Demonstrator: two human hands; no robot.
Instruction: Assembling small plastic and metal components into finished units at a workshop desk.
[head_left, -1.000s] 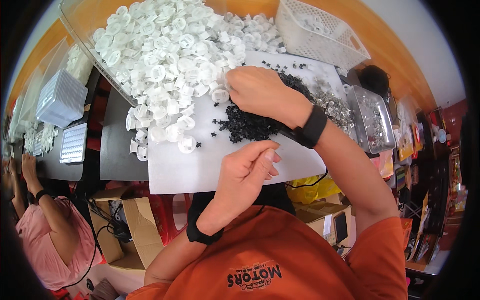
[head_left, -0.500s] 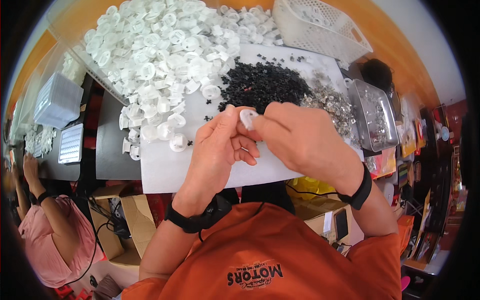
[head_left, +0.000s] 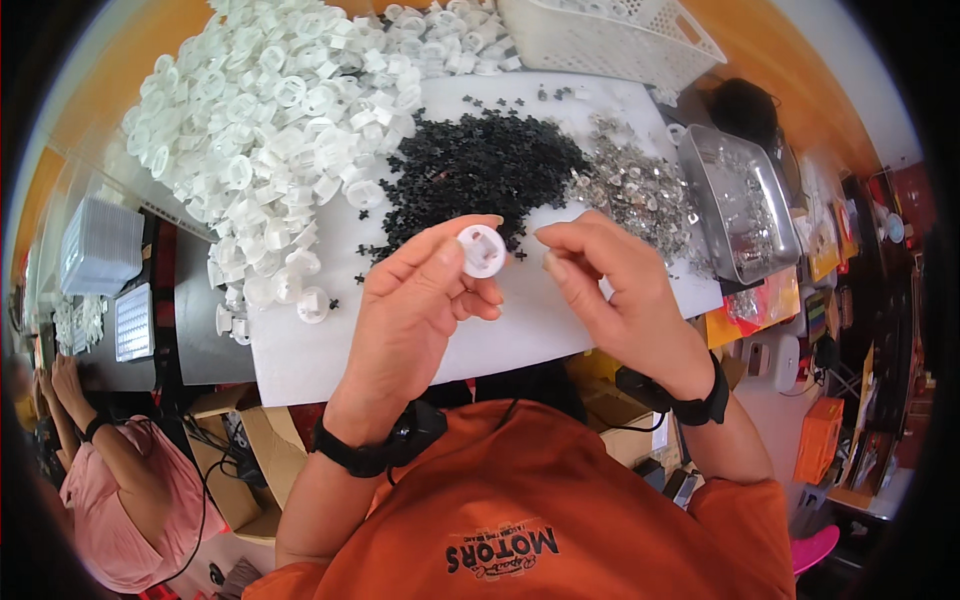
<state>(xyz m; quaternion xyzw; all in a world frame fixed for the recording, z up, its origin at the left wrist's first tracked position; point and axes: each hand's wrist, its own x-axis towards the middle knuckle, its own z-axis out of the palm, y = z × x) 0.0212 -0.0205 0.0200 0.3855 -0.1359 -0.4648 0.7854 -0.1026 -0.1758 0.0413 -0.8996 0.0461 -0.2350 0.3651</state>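
Between thumb and fingers of my left hand [head_left: 412,312], I pinch a small round white plastic part [head_left: 484,252]. Its face is turned up and shows a recess with small details too fine to make out. My right hand [head_left: 628,295] hovers just right of it, thumb and forefinger curved and slightly apart, with nothing visible between them. Beyond both hands lies a heap of small black cross-shaped pieces [head_left: 480,165]. A pile of small shiny metal pieces [head_left: 635,185] spreads behind my right hand. To the left rises a large heap of white plastic parts [head_left: 265,120].
A white sheet [head_left: 330,365] covers the work surface. At the back stands a white perforated basket [head_left: 620,45]; a metal tray [head_left: 735,205] sits at right. Stacked clear trays [head_left: 102,245] stand far left, near a co-worker's arm [head_left: 125,455]. A cardboard box [head_left: 265,450] is below the table edge.
My right hand has let go of the white plastic part and drawn away to the right. The part now faces upward in my left hand. The whole view has shifted slightly.
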